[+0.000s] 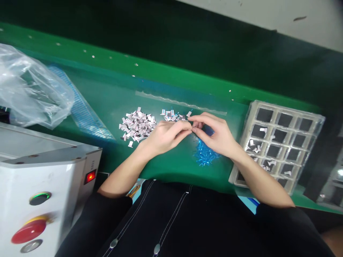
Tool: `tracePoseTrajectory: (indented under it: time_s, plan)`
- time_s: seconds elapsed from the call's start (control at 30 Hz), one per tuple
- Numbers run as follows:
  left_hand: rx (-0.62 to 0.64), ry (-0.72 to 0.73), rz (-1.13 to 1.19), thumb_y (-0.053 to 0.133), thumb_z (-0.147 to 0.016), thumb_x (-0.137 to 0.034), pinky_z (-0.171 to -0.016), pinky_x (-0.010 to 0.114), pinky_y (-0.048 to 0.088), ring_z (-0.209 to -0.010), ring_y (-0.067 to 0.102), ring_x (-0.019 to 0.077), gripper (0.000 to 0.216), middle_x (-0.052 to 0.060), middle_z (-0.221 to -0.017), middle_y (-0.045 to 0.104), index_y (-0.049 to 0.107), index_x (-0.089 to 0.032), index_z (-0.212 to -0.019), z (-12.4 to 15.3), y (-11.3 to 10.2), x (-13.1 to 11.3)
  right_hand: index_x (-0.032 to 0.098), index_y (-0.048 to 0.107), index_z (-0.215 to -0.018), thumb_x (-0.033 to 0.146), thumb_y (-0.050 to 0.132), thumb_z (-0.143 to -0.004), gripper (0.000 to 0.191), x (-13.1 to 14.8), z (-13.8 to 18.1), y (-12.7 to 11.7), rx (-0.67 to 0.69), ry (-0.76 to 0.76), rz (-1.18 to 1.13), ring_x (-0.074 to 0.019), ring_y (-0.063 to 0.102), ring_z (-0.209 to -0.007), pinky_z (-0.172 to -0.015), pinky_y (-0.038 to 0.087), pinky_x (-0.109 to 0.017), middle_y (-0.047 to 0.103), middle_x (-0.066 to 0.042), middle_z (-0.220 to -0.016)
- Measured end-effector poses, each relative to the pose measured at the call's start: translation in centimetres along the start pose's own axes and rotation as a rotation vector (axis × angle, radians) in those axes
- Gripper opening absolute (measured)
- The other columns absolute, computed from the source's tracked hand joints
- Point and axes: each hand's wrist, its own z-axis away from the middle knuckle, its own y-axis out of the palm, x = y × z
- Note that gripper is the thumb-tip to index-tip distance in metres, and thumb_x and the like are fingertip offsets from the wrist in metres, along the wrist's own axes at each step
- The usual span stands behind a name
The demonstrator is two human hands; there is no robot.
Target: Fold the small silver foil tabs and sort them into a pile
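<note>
My left hand (170,134) and my right hand (214,132) meet over the green mat, their fingertips pinched together. What they hold between them is too small and covered to make out. Just left of my left hand lies a pile of small white-and-grey tab-shaped pieces (136,125). Behind my fingers sits a smaller group of similar pieces with blue bits on them (171,115). Under and in front of my right hand spreads a heap of small blue strips (205,153), partly hidden by that hand.
A clear compartment tray (248,123) with some white pieces stands at the right. On the left are a grey machine (53,178) with a red button (29,231), a clear plastic bag (34,89) and a blue-patterned sheet (83,110). A tape strip (179,102) crosses the mat.
</note>
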Motion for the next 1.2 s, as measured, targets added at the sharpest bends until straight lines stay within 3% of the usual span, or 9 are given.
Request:
tracePoseTrajectory:
  time_s: [0.13, 0.27, 0.47, 0.53, 0.67, 0.8, 0.9, 1.03, 1.2]
  plan:
    - [-0.065, -0.001, -0.125, 0.084, -0.105, -0.029, -0.073, 0.026, 0.063, -0.071, 0.081, 0.0137, 0.021, -0.004, -0.089, 0.085, 0.071, -0.025, -0.120, -0.4, -2.0, 0.9, 0.026, 0.078, -0.129, 0.012, 0.065, -0.107, 0.029, -0.1, 0.0, -0.1, -0.051, -0.019, 0.107, -0.0182, 0.068, -0.083, -0.077, 0.059, -0.037, 0.075, -0.002, -0.096]
    - [-0.147, -0.172, -0.264, 0.082, -0.104, -0.030, -0.068, 0.031, 0.057, -0.062, 0.069, 0.0139, 0.011, -0.005, -0.081, 0.079, 0.076, -0.027, -0.113, -0.5, -6.0, 2.5, 0.026, 0.080, -0.117, 0.014, 0.068, -0.105, 0.021, -0.5, 0.0, -0.2, -0.108, 0.055, 0.204, -0.0163, 0.066, -0.075, -0.074, 0.059, -0.036, 0.073, 0.001, -0.088]
    - [0.169, -0.334, -0.264, 0.084, -0.096, -0.042, -0.079, 0.042, 0.056, -0.077, 0.066, 0.0232, 0.013, -0.001, -0.080, 0.073, 0.078, -0.032, -0.099, 0.5, -10.2, 4.2, 0.027, 0.082, -0.121, 0.015, 0.068, -0.106, 0.024, -0.8, -0.1, 0.1, -0.112, 0.127, 0.054, -0.0199, 0.082, -0.097, -0.092, 0.071, -0.042, 0.086, -0.004, -0.115]
    - [0.244, -0.324, -0.260, 0.084, -0.093, -0.044, -0.082, 0.044, 0.057, -0.083, 0.068, 0.0263, 0.014, 0.001, -0.083, 0.074, 0.077, -0.032, -0.096, 0.8, -10.2, 4.7, 0.027, 0.083, -0.125, 0.017, 0.066, -0.108, 0.026, -0.5, -0.1, 0.2, -0.098, 0.140, -0.001, -0.0209, 0.084, -0.105, -0.097, 0.072, -0.044, 0.086, -0.004, -0.123]
    - [0.264, -0.310, -0.291, 0.081, -0.091, -0.038, -0.078, 0.043, 0.059, -0.088, 0.069, 0.0280, 0.011, 0.003, -0.087, 0.074, 0.075, -0.029, -0.090, 1.0, -9.2, 5.0, 0.029, 0.084, -0.124, 0.021, 0.066, -0.110, 0.024, 0.0, -0.3, 0.0, -0.114, 0.116, 0.032, -0.0226, 0.084, -0.111, -0.099, 0.072, -0.046, 0.087, -0.004, -0.124]
    - [0.247, -0.306, -0.301, 0.074, -0.090, -0.029, -0.081, 0.043, 0.062, -0.090, 0.070, 0.0283, 0.002, 0.005, -0.089, 0.074, 0.075, -0.028, -0.089, 1.0, -8.8, 4.6, 0.029, 0.084, -0.114, 0.028, 0.067, -0.109, 0.017, -0.6, -0.5, -1.0, -0.293, 0.136, 0.206, -0.0259, 0.082, -0.106, -0.097, 0.069, -0.048, 0.087, -0.005, -0.114]
    - [0.249, -0.302, -0.324, 0.075, -0.089, -0.029, -0.081, 0.043, 0.063, -0.092, 0.071, 0.0295, 0.004, 0.007, -0.092, 0.075, 0.076, -0.026, -0.090, 1.1, -8.8, 4.3, 0.027, 0.082, -0.116, 0.028, 0.065, -0.108, 0.018, -1.7, -0.6, -2.0, -0.400, 0.141, 0.347, -0.0307, 0.079, -0.114, -0.105, 0.065, -0.055, 0.085, -0.008, -0.118]
    - [0.259, -0.294, -0.322, 0.075, -0.091, -0.029, -0.081, 0.043, 0.063, -0.092, 0.071, 0.0299, 0.005, 0.007, -0.093, 0.075, 0.076, -0.025, -0.089, 1.1, -8.7, 4.2, 0.027, 0.077, -0.133, 0.027, 0.060, -0.108, 0.030, -3.1, -0.4, -3.1, -0.349, 0.201, 0.532, -0.0383, 0.069, -0.134, -0.115, 0.059, -0.066, 0.078, -0.014, -0.137]
    - [0.272, -0.271, -0.357, 0.078, -0.090, -0.032, -0.086, 0.047, 0.063, -0.095, 0.070, 0.0318, 0.009, 0.008, -0.096, 0.076, 0.076, -0.026, -0.097, 0.8, -8.6, 3.9, 0.026, 0.073, -0.143, 0.027, 0.055, -0.110, 0.037, -3.8, -0.2, -3.2, -0.284, 0.217, 0.658, -0.0415, 0.066, -0.135, -0.120, 0.053, -0.074, 0.073, -0.017, -0.140]
